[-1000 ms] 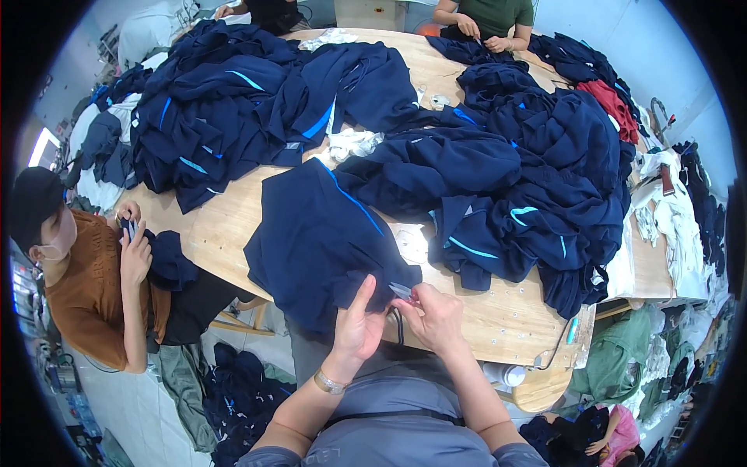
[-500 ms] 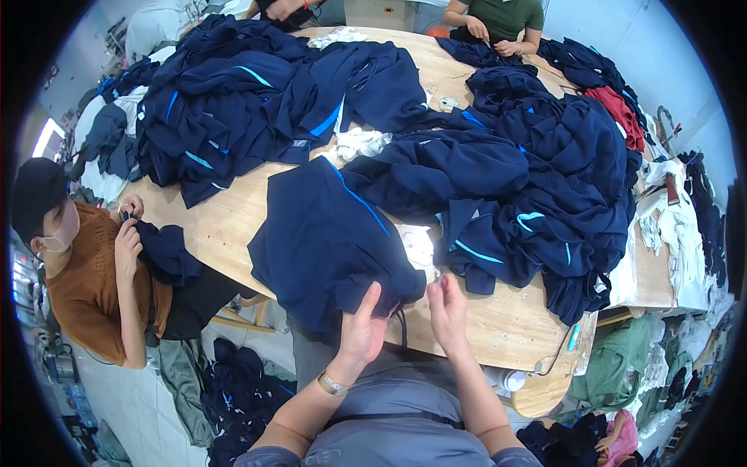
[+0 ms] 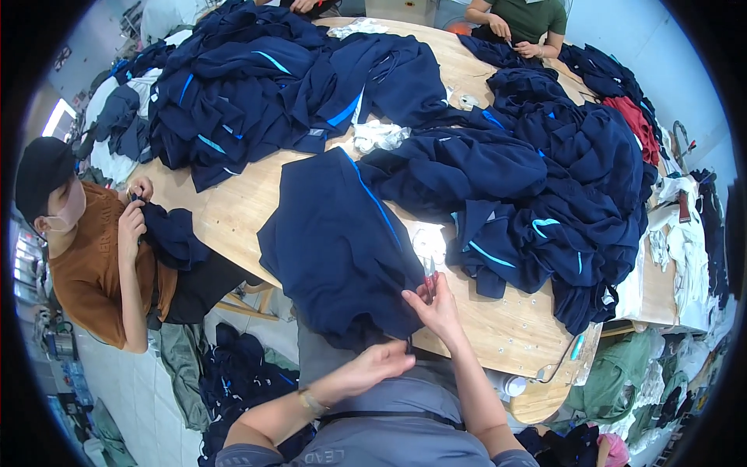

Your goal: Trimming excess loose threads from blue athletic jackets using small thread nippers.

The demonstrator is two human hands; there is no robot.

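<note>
Scissors (image 3: 430, 280) are gripped by the right hand (image 3: 438, 311) at five o'clock, beside navy cloth (image 3: 338, 241); left hand's (image 3: 377, 366) grip, at six, is unclear.

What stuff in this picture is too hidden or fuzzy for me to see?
All in the head view:
- Part of the snips' handle: hidden by the right hand.
- Whatever is under the left hand: hidden by the hand itself.
- The underside of the near garment: hidden by its top cloth.
- The head of the worker in green: cut off by the top edge.
</note>
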